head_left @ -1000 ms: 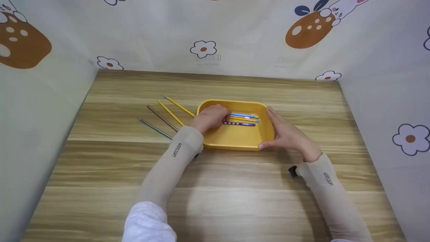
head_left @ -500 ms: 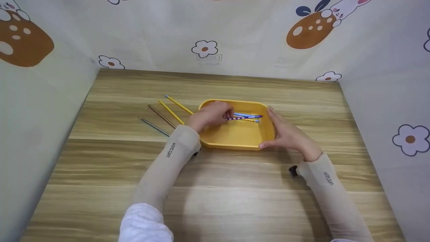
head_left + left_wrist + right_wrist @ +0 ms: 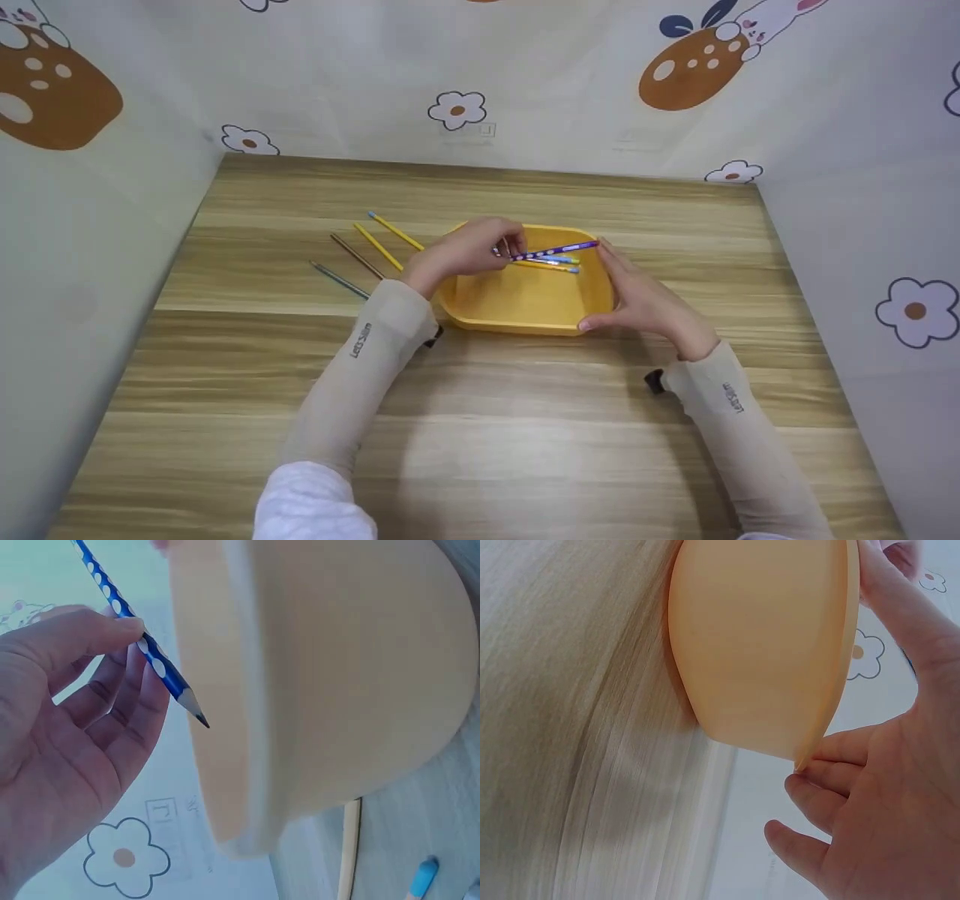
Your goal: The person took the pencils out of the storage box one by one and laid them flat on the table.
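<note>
While the right hand (image 3: 649,300) grips the end of the yellow bin (image 3: 525,327), thumb at the near corner and fingers at the far corner, the left hand (image 3: 469,249) holds the dotted pencil (image 3: 559,250) in a pinch of thumb and fingers. The dotted pencil is over the yellow bin, between the two hands, and appears raised above the loose pencils (image 3: 568,261) lying inside.

Governing relation, as judged: the dotted pencil extends rightward from the left hand's fingertips, its long axis spanning the gap between the hands and angling slightly away from the person. The left hand is the nearer, being in contact; the opposite end stands just beside the right hand's fingertips, contact undetermined.

Direction: in the left wrist view the sharpened tip shows close to the pinch. It points leftward, away from the right hand, and the blunt end points towards it.

Left of the left hand, four further pencils (image 3: 379,247) fan out on the tabletop (image 3: 525,420).
</note>
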`<state>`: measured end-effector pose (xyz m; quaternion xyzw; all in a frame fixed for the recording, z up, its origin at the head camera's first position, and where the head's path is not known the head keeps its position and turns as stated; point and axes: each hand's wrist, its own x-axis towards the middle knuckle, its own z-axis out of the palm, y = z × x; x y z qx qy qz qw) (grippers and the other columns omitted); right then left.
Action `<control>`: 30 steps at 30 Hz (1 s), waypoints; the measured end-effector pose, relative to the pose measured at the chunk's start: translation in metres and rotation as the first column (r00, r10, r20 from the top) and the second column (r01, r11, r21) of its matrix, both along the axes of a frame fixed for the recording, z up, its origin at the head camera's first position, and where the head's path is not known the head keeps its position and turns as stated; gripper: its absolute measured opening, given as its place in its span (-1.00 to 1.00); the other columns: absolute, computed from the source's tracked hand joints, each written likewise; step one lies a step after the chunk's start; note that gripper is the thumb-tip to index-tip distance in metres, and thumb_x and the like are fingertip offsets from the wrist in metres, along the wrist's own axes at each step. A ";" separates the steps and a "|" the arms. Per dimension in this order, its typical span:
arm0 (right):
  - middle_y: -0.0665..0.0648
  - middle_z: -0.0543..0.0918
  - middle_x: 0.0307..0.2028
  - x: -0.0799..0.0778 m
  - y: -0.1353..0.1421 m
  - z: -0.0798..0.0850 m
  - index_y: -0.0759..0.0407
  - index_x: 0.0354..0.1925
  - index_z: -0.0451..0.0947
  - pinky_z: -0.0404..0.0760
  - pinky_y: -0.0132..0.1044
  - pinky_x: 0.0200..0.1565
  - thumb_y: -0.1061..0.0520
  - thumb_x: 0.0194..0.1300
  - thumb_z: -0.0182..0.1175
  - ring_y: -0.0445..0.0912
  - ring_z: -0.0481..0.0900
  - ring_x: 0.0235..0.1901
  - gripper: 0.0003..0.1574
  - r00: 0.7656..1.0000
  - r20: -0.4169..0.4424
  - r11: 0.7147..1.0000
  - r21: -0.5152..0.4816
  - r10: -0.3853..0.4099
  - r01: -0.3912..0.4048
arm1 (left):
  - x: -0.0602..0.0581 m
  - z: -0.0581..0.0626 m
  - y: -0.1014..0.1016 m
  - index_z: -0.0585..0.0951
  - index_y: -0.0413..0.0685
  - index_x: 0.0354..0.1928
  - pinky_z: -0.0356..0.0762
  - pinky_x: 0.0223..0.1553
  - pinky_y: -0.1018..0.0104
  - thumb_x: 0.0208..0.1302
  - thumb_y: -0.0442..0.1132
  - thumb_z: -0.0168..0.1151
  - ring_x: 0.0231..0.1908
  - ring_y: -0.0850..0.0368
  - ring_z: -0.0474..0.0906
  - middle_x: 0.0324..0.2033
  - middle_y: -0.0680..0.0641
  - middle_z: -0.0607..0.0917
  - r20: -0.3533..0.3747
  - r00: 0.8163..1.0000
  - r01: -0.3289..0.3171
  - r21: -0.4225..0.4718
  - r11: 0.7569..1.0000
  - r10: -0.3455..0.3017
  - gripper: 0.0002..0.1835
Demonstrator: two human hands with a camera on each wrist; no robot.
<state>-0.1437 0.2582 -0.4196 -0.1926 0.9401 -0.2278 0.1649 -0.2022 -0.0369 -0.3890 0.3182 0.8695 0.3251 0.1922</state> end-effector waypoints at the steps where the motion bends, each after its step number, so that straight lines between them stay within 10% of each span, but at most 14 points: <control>1: 0.13 -0.26 0.61 0.000 0.000 0.000 0.15 0.59 -0.30 -0.03 0.11 0.54 -0.44 -0.12 0.49 0.14 -0.18 0.59 0.69 1.000 0.000 1.000 0.001 0.000 0.000 | 0.001 0.001 -0.002 0.61 -0.15 -0.08 0.59 0.02 0.21 0.28 -0.47 0.14 -0.11 0.05 0.55 -0.12 -0.09 0.67 0.002 1.000 -0.003 0.013 1.000 0.003 -0.79; 30: 0.16 -0.26 0.61 0.001 0.001 0.001 0.15 0.59 -0.30 -0.03 0.13 0.54 -0.47 -0.16 0.49 0.15 -0.18 0.59 0.72 1.000 -0.004 1.000 -0.005 -0.001 0.001 | 0.040 0.020 -0.099 0.60 -0.22 -0.05 0.59 0.03 0.15 0.30 -0.48 0.18 -0.07 0.01 0.57 -0.10 -0.16 0.67 0.013 0.985 -0.169 0.220 0.961 0.170 -0.79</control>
